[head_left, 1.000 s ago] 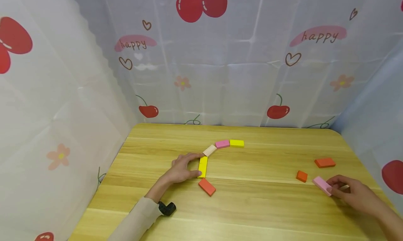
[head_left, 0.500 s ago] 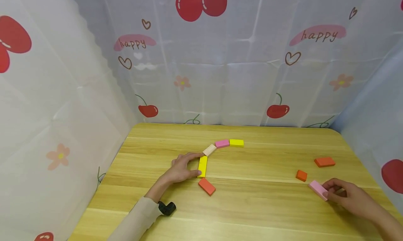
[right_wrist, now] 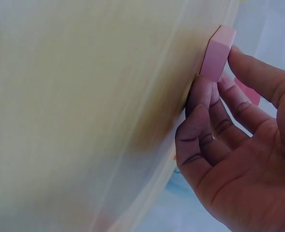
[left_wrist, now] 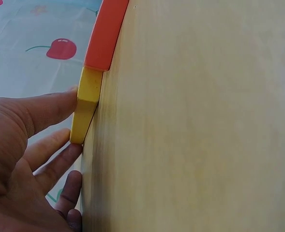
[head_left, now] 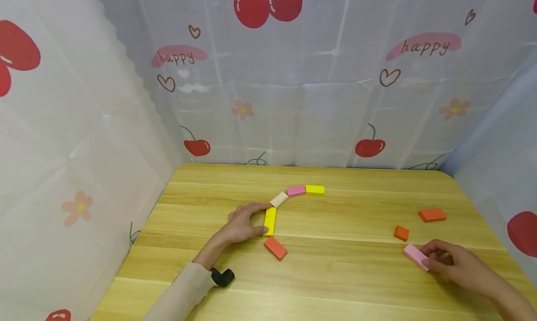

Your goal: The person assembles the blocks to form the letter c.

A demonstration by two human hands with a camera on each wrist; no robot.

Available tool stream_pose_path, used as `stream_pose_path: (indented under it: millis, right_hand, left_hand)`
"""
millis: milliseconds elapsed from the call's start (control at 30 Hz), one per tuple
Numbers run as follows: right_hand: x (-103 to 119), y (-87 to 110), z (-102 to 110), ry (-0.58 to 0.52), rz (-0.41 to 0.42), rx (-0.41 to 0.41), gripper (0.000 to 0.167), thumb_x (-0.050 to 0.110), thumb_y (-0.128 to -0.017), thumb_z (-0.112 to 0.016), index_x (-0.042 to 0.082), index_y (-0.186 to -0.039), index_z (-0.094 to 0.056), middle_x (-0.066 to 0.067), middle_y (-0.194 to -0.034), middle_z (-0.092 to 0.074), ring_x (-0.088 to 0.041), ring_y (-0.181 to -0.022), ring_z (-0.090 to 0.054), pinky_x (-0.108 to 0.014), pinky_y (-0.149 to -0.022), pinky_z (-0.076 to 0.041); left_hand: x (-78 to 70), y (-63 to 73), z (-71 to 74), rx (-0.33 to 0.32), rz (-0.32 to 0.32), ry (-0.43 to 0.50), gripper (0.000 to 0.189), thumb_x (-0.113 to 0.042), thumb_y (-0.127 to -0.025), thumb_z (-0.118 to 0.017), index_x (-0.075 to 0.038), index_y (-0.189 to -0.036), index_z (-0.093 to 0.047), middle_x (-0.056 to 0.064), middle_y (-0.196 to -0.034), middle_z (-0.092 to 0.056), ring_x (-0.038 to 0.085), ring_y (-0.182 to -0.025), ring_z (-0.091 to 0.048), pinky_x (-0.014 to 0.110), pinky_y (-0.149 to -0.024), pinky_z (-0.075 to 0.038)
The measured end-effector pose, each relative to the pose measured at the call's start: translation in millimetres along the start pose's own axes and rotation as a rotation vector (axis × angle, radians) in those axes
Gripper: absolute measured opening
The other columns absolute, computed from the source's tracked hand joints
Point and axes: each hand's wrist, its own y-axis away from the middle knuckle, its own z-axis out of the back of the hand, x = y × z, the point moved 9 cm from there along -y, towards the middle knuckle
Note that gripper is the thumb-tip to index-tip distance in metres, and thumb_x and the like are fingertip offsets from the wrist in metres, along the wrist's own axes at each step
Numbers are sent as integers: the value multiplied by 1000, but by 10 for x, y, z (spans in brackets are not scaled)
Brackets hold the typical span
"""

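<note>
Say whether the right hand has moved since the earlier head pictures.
Yes: the right hand has moved left and slightly toward the person, judged against the small orange block.

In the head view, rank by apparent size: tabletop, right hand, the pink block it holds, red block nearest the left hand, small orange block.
1. Tabletop
2. Right hand
3. Pink block and red block: too alike to rank, with the pink one partly covered
4. Small orange block
</note>
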Motion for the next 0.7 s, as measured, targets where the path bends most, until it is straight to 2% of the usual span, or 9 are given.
stream_pose_path:
  millis: [367, 567, 700]
  right_hand:
    - [221, -11, -107, -34, 88, 15, 20, 17, -107, -67, 3, -121, -67, 3, -98, -66, 2, -77, -52, -22, -65, -45]
    - [394, -24, -194, -26, 216, 13, 13, 10, -105, -67, 5, -117, -68, 8, -96, -65, 2, -76, -52, -22, -65, -43]
    - [479, -40, -261, -41, 240, 23, 13, 11, -105, -68, 7, -117, -68, 10, -96, -65, 2, -76, -54, -22, -65, -44]
  left_hand:
    - [-5, 2, 9, -1, -3, -7, 65, -33, -94, -84, -39, -154, -58, -5, -162, -56, 32, -140, -44, 58, -107, -22]
    - [8, -1, 6, 1, -2, -10, 66, -34, -94, -83, -39, -154, -58, -5, -162, -56, 31, -141, -44, 58, -107, -23]
    - [11, 1, 5, 7, -1, -14, 66, -34, -94, -83, -39, -154, -58, -5, -163, -55, 33, -141, -43, 58, -108, -22]
